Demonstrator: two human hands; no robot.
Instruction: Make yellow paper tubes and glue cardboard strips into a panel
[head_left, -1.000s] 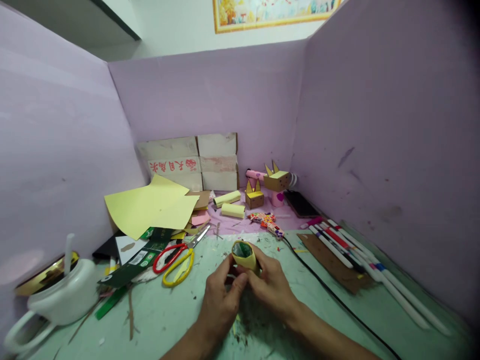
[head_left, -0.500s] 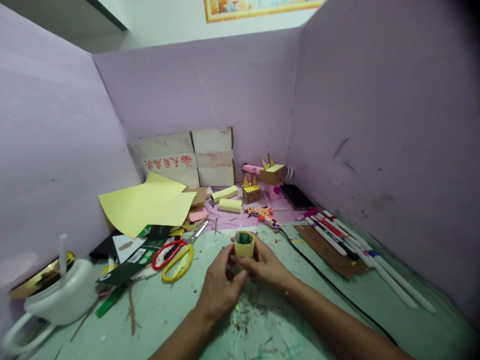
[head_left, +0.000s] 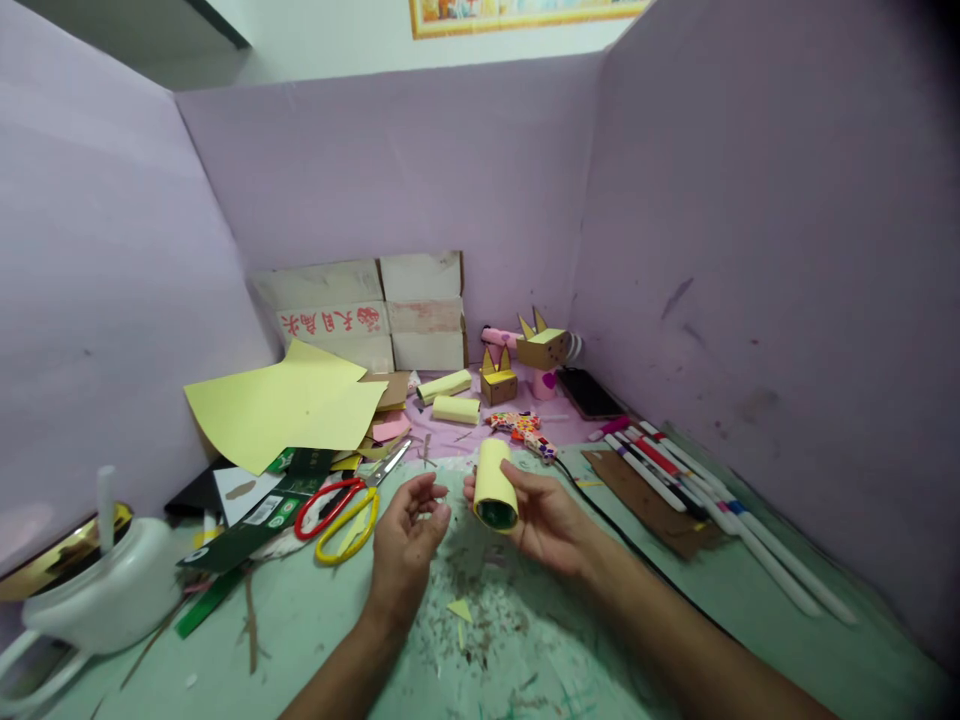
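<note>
A short yellow paper tube (head_left: 495,478), dark green inside, is held upright with a slight tilt in my right hand (head_left: 547,515), its open lower end facing me. To its left, my left hand (head_left: 409,530) is apart from the tube, with loosely curled, separated fingers and nothing in them. Below the hands lie small yellow paper scraps (head_left: 460,610) among dark crumbs on the green tabletop (head_left: 315,640). Farther back, two more yellow tubes (head_left: 456,409) rest on a pink surface near a small cardboard box with pointed ears (head_left: 499,384).
Scissors (head_left: 349,510), yellow paper sheets (head_left: 285,410) and a white pot (head_left: 105,580) are at left. A patterned glue gun (head_left: 525,430) with a black cable lies behind my right hand. Several markers (head_left: 675,470), brown cardboard (head_left: 645,505) and a phone (head_left: 589,393) are at right.
My left hand has let go of the tube and moved left. My right hand has tipped the tube, so its side and lower opening now show.
</note>
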